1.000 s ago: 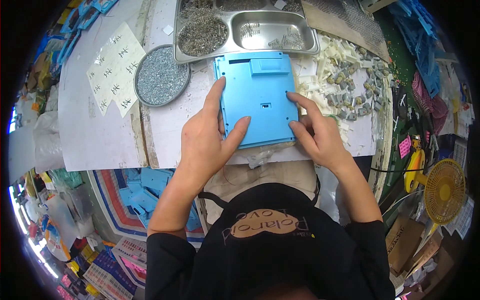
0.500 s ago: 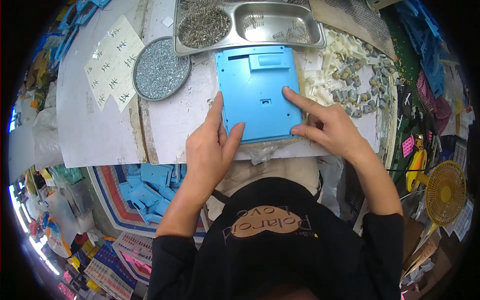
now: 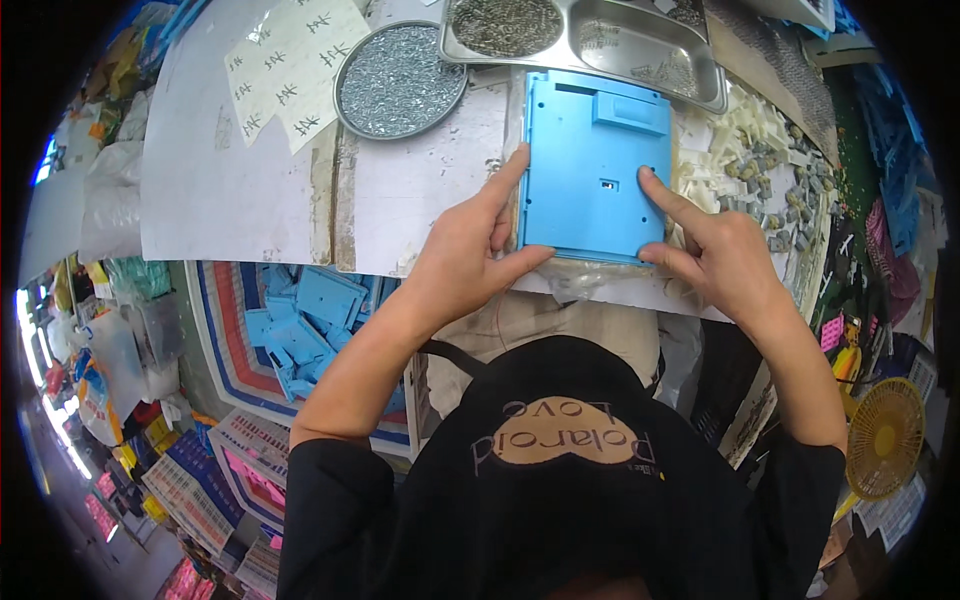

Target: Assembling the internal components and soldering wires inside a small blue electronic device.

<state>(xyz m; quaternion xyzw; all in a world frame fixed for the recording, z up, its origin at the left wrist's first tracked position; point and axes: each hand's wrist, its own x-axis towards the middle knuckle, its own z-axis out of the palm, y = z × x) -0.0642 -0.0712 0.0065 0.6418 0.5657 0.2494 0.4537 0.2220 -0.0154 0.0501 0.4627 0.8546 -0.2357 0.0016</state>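
Observation:
A flat light-blue plastic casing lies on the white worktop, with a raised block near its far edge and a small slot in its middle. My left hand holds its left side, index finger along the edge and thumb at the near left corner. On the opposite side, my right hand has its index fingertip on the right edge and its thumb at the near right corner. Clear plastic film shows under the near edge. What lies beneath the casing is hidden.
Beyond the casing stands a metal compartment tray with springs. A round dish of small screws is left of it. White plastic parts lie right. A striped bin holds blue pieces; a yellow fan stands right.
The whole view has shifted, so the worktop appears farther right and slightly higher. My left thumb has slid from the casing's face to its near edge. My right hand keeps its hold.

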